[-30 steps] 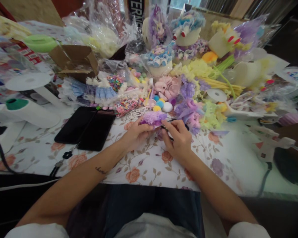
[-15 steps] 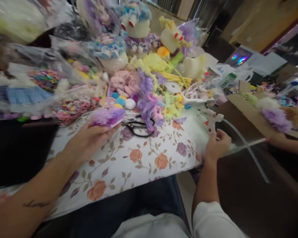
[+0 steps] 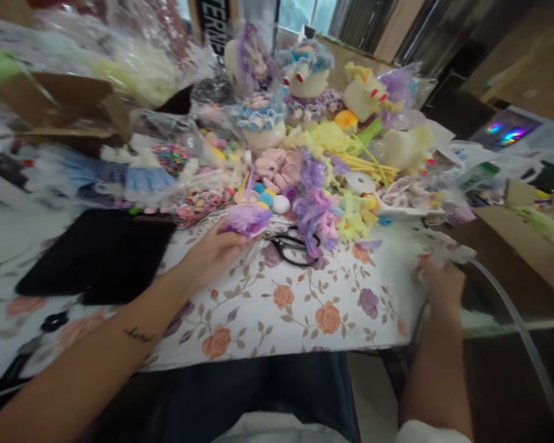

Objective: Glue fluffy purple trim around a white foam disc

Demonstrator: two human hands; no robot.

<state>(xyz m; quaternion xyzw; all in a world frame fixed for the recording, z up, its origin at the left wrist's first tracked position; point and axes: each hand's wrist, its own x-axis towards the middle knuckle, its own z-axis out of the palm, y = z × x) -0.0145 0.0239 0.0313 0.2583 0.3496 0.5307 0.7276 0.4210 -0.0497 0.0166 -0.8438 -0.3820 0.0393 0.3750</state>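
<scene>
My left hand (image 3: 219,249) is closed on a fluffy purple piece (image 3: 247,219) with a pale flat edge, held over the table's far side. Just right of it, black-handled scissors (image 3: 295,247) lie on the floral cloth, partly under purple ribbon (image 3: 313,215). Out at the table's right edge, my right hand (image 3: 443,283) is closed around what looks like a white glue gun (image 3: 443,247), smeared by motion. From the gun's back a long clear glue stick (image 3: 512,311) bends down to the right.
Behind the scissors are piled pink parts (image 3: 277,167), yellow-green ribbon (image 3: 357,215), pompoms (image 3: 281,204) and a white spool (image 3: 360,182). Small decorated hats (image 3: 261,123) stand further back. A black tablet-like slab (image 3: 101,252) lies left; an open cardboard box (image 3: 512,246) stands right.
The view has swung left, so the table's things appear further right. The glue gun tips lower and is more blurred. Another person's hand by the box has left the view.
</scene>
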